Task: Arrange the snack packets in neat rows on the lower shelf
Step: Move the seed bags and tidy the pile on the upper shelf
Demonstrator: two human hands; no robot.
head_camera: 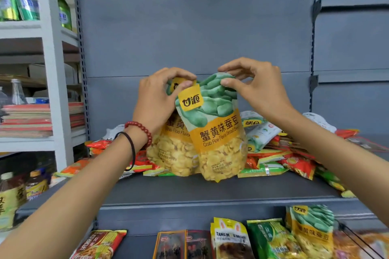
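Front packet (219, 139) and rear packet (171, 153) stand upright on the gray shelf (189, 191), overlapping.
The left hand (157, 101) pinches the rear packet's top, the right hand (260, 90) the front one's; loose snack packets (294, 162) lie heaped behind, others on the lower shelf (139, 246).

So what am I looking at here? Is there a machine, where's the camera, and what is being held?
No machine: these are a person's bare arms, filmed by one camera worn on the head, looking forward and down. The left hand pinches the top of the rear bean packet, the right hand the top of the front bean packet; both stand upright on the grey shelf. Behind them lies a loose pile of snack packets. Below, more packets line the lower shelf.
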